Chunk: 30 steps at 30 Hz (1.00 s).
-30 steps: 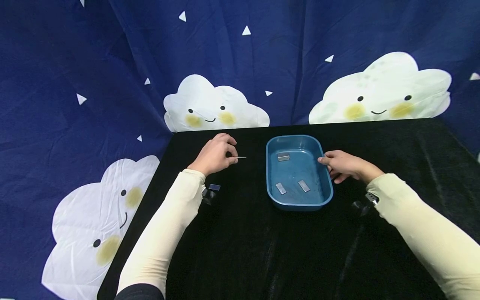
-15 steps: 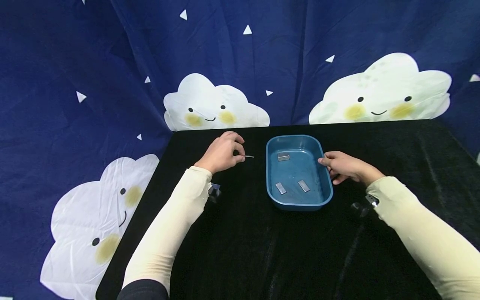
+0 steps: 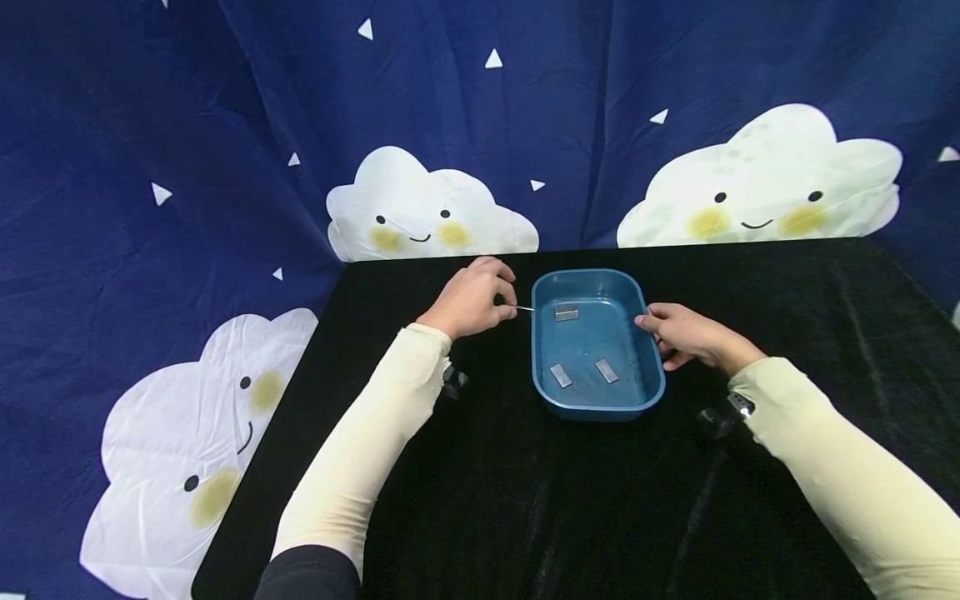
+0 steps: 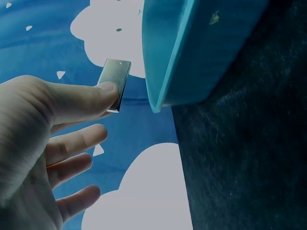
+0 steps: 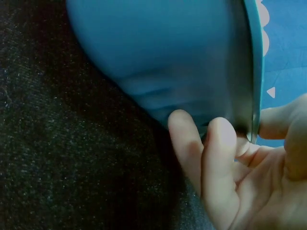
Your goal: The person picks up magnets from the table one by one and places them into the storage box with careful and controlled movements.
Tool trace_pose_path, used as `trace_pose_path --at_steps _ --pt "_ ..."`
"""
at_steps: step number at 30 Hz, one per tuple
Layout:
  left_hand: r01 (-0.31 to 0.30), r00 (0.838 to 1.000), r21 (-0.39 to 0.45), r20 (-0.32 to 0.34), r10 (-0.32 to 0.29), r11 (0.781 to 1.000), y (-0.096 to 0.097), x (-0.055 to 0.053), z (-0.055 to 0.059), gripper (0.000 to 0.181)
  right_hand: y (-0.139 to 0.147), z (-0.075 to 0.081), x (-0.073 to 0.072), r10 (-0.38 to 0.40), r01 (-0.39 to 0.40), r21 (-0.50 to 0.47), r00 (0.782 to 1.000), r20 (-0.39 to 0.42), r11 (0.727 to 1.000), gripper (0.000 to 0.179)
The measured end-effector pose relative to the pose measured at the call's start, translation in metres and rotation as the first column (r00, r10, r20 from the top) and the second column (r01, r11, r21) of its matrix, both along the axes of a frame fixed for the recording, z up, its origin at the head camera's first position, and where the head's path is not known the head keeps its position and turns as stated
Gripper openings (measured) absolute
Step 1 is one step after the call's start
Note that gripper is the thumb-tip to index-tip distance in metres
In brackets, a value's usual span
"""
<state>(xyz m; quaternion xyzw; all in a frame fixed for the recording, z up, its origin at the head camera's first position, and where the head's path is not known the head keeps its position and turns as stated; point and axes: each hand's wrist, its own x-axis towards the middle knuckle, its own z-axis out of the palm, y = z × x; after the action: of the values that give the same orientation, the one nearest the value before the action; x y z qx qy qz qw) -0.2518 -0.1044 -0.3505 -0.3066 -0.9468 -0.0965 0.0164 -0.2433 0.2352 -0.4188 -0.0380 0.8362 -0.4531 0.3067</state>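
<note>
A blue plastic tray [image 3: 588, 343] stands on a black cloth. My left hand [image 3: 472, 300] is just left of its rim and pinches a small flat silver metal bar [image 4: 115, 76] between thumb and forefinger; a tiny dot shows near the bar's end, and its other fingers are spread. In the head view the bar's tip is right at the tray's left rim. My right hand [image 3: 693, 335] grips the tray's right rim, thumb inside and fingers [image 5: 218, 158] against the outer wall. Inside lie similar silver bars: one or more at the back [image 3: 566, 314], two nearer the front [image 3: 607, 372].
Black cloth [image 3: 465, 500] covers the table around the tray. Behind and to the left hangs a dark blue curtain [image 3: 247, 100] printed with white clouds and triangles. A small dark device [image 3: 454, 382] sits at the left wrist, another [image 3: 738, 406] at the right.
My left hand has moved right with the silver bar, from well left of the tray up to its left rim. The right hand and tray have stayed in place.
</note>
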Motion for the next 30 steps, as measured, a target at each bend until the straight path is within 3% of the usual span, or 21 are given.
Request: trace_pose_path --at_steps 10,16,22,30 --pt "0.029 0.995 -0.122 -0.090 -0.040 0.992 0.034 -0.009 0.000 0.010 -0.001 0.001 0.002 -0.001 0.001 0.002 1.000 -0.002 1.000 0.029" --pt "0.014 0.997 -0.191 -0.076 -0.029 0.981 0.055 -0.013 0.003 0.012 -0.001 -0.001 0.001 -0.005 0.006 0.005 1.000 -0.008 1.000 0.030" --pt "0.011 0.998 -0.198 -0.061 -0.024 0.980 0.072 -0.019 0.004 0.011 -0.002 -0.002 -0.001 -0.018 0.018 0.004 1.000 -0.017 1.000 0.030" --pt "0.002 0.999 -0.200 -0.045 -0.011 0.980 0.104 -0.021 -0.008 0.012 0.002 -0.006 -0.002 -0.021 0.020 -0.030 1.000 -0.002 0.999 0.028"
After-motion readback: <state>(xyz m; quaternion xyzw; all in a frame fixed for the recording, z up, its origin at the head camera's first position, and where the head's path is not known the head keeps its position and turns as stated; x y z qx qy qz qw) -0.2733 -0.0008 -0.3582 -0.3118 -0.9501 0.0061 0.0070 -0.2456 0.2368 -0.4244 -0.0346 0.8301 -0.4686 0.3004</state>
